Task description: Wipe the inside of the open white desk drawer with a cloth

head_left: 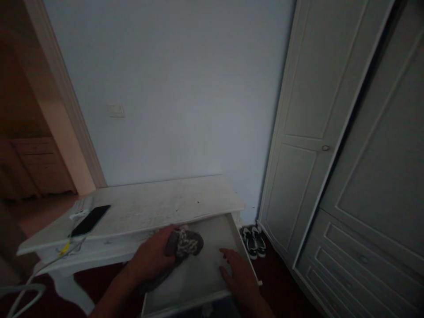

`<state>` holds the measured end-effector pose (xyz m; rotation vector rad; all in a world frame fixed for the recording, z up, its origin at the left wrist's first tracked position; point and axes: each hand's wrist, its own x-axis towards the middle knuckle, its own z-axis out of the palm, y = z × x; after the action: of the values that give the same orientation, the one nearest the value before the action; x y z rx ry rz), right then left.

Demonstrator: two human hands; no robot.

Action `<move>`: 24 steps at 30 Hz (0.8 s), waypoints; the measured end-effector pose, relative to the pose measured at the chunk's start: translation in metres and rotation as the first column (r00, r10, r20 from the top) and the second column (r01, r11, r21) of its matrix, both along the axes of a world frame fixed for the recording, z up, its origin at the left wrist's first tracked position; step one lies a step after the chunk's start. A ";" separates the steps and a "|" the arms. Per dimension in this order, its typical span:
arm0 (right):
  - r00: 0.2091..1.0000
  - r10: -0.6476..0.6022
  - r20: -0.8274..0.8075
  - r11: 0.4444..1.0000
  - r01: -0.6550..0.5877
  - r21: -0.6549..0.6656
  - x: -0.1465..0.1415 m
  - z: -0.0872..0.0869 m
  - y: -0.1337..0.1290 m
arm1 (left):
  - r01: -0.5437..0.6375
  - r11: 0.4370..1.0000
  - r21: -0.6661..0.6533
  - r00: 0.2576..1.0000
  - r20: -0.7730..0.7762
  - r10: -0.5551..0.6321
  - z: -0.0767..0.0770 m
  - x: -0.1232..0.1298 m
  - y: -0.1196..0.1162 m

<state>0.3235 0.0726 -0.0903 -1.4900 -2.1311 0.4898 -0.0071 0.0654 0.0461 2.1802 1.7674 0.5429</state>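
A white drawer (212,238) stands pulled out from a worn white table (142,203). Over the drawer's left part, my left hand (157,251) is closed round a dark grey bundle (187,244) with a lighter knitted or braided pattern; some dark cloth hangs below my wrist. My right hand (235,269) is over the drawer's right side, its fingers apart and holding nothing.
On the table's left end lie a black phone (91,220) and a white plug or adapter (78,214), with a cable trailing down. Dark shoes (253,241) stand on the floor right of the drawer, beside a tall wardrobe (298,163). A doorway opens at left.
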 end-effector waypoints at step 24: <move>0.995 -0.014 0.096 0.999 0.018 -0.044 -0.007 0.014 -0.008 | -0.383 0.922 -0.053 0.922 -0.085 0.378 -0.091 -0.037 -0.013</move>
<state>0.3167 0.0646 -0.0760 -1.5834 -2.1924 0.4727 -0.0443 0.0528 -0.0453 1.8356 2.2332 0.4806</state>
